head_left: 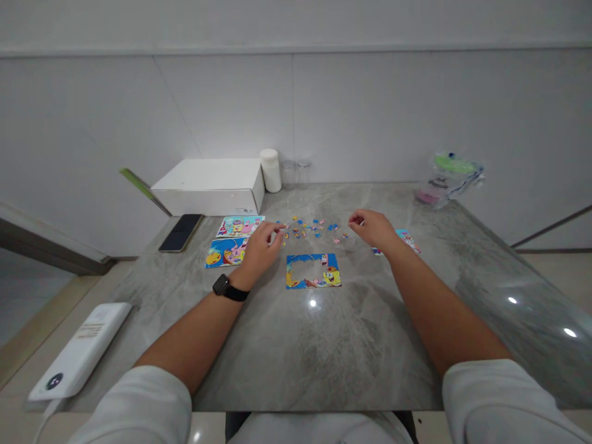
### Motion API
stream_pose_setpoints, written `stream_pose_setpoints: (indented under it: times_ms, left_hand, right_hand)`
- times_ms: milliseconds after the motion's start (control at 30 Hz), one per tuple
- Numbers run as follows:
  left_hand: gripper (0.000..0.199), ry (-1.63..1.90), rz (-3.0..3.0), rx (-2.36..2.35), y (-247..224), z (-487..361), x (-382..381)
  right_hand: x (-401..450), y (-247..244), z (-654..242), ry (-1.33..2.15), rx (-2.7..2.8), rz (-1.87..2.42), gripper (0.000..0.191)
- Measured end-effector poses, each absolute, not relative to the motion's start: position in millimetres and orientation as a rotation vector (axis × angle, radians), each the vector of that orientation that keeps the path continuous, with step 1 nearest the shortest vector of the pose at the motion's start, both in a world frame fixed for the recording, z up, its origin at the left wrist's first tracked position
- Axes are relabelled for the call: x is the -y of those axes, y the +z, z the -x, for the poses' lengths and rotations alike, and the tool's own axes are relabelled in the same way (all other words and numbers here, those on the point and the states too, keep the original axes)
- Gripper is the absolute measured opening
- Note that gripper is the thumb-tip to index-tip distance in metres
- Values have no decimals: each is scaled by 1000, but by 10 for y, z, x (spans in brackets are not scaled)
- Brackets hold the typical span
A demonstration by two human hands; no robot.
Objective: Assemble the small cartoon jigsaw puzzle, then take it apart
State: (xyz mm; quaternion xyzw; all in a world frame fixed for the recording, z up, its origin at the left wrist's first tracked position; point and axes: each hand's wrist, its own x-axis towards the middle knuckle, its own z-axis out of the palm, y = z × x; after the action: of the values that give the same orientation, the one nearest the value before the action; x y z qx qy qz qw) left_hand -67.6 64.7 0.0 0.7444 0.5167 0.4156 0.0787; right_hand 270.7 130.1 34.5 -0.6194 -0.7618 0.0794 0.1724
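A partly assembled jigsaw puzzle (332,279) lies flat in front of me, its border joined around a bare grey middle. Behind it, several loose puzzle pieces (317,228) are scattered. My left hand (263,246), with a black watch on the wrist, hovers at the left end of these pieces; its index finger and thumb are apart. Two cartoon picture sheets, an upper one (235,226) and a lower one (221,254), lie partly under that hand. To the right of the pieces is my right hand (371,228), fingers curled against the thumb; any small thing inside is hidden.
Another puzzle or picture (409,240) is partly behind my right forearm. A phone (182,232), a white box (208,182) and a white bottle (271,171) stand or lie at the back left. A plastic bag (448,179) sits back right; a white corded device (83,348), front left.
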Motion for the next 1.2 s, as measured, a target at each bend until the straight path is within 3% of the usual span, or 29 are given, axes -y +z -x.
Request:
stream_pose_setpoints:
  times_ms: [133, 533, 933, 1200]
  left_hand:
    - [23, 1357, -2100, -1586, -138, 809, -745]
    - [25, 1270, -2123, -1569, -223, 746, -684]
    - [23, 1235, -2180, -1512, -180, 683, -623]
    - [24, 1162, -2228, -1454, -214, 675, -625]
  right_hand:
    - [-1324, 277, -2724, 233, 2205, 1781, 20]
    - [-1285, -85, -2460, 328, 2504, 1732, 22]
    - [-1273, -37, -2474, 457, 2516, 1698, 9]
    - [-1207, 116, -2416, 698, 2389, 1593, 14]
